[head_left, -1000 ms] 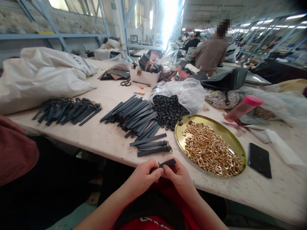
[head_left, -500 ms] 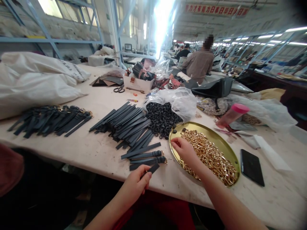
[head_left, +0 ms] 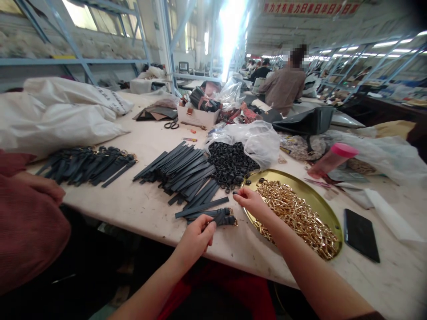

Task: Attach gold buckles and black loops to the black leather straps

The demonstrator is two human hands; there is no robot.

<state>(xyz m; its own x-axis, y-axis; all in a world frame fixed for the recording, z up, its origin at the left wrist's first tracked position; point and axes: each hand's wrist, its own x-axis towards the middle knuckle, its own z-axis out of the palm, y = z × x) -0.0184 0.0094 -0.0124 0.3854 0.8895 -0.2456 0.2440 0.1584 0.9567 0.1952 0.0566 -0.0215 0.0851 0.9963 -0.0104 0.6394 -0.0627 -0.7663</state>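
At the lower centre of the frame, the left hand (head_left: pixel 197 235) gripped a dark strap (head_left: pixel 220 217) in its fingers. Right of centre, the right hand (head_left: pixel 251 202) pinched a small black piece (head_left: pixel 235 193) at the left edge of a gold tray (head_left: pixel 320 196) heaped with gold metal fittings (head_left: pixel 296 218). Black loops (head_left: pixel 231 161) lay mid-frame on the table (head_left: pixel 150 212), right of a strap stack (head_left: pixel 180 166).

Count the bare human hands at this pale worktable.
3: the wearer's left hand, holding a dark flat strap; right hand, at the left edge of the gold oval metal tray; a co-worker's hand, far left. Others may be hidden.
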